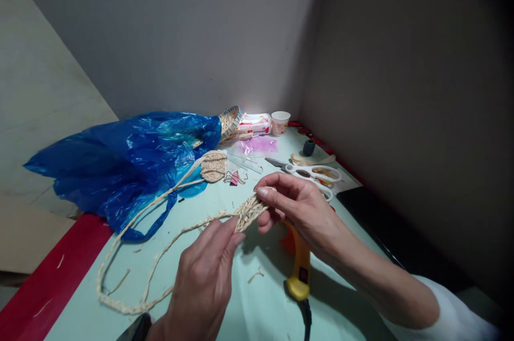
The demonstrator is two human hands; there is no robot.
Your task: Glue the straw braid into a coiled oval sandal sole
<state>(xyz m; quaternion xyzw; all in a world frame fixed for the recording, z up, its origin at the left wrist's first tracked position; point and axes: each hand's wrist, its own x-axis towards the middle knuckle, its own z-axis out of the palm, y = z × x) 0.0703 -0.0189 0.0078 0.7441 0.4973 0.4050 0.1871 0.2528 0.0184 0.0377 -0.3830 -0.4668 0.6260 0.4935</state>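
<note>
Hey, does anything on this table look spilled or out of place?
The pink patch in front of the red-and-white packet looks odd: blotchy against the pale table, possibly a spill, though I can't tell. Loose straw scraps also lie scattered about.

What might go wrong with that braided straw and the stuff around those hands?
The looped straw cord might tangle if the left hand or right hand tugs the braided straw piece. The white-handled scissors lie near the right hand, so a careless move might bring a poke. What looks like a yellow glue gun is close too; it might burn if hot, which I can't tell.
</note>
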